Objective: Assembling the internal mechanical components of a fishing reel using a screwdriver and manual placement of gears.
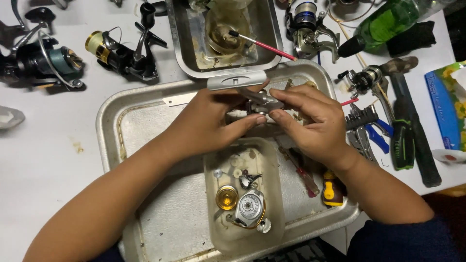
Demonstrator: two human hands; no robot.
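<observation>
Both hands meet over a large metal tray point(145, 121) and grip one grey fishing reel body point(262, 101). My left hand point(208, 121) wraps it from the left, thumb underneath. From the right, my right hand point(310, 119) pinches it with thumb and fingers. A flat grey reel foot point(236, 80) sticks out above the hands. Below them, a clear plastic tub point(213, 160) holds a gold spool point(226, 197), a silver side plate point(249, 207) and small loose parts.
A smaller greasy steel tray point(180, 43) with a red-handled brush point(264, 46) stands behind. Spinning reels lie at left point(41, 60), point(124, 53) and back right point(308, 26). Screwdrivers point(303, 174), point(332, 190), pliers point(366, 128), a hammer point(412, 131), a green bottle point(383, 24) and a tissue box point(449, 109) crowd the right.
</observation>
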